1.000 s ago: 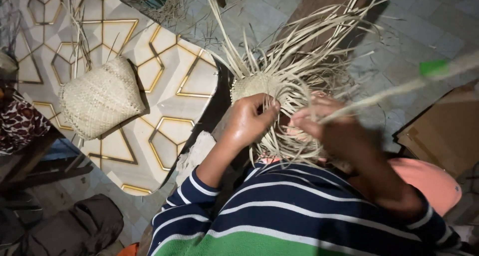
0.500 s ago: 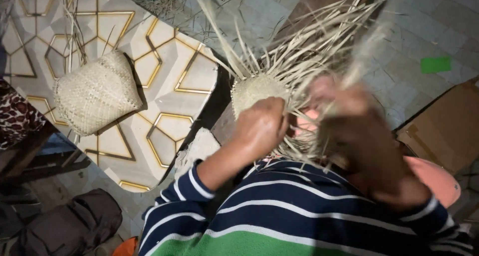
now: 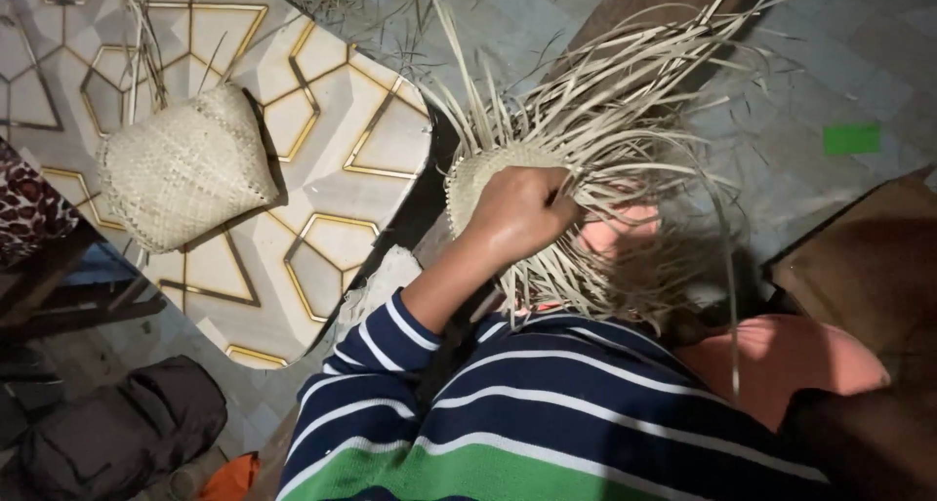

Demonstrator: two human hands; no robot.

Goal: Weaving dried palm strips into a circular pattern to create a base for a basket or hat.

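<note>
My left hand (image 3: 522, 213) grips the half-woven basket (image 3: 488, 174) in my lap, strips (image 3: 625, 120) fanning outward. My right hand (image 3: 610, 233) sits behind them, grip unclear. I'd advise holding the woven base firm, tensioning 1 strip at a time.

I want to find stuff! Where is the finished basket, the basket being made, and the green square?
Finished basket (image 3: 185, 169), head view, middle of its woven side.
Basket being made (image 3: 478, 174), head view, woven part beside the left hand (image 3: 522, 213).
Green square (image 3: 851, 138), head view, its middle, on the floor.
</note>
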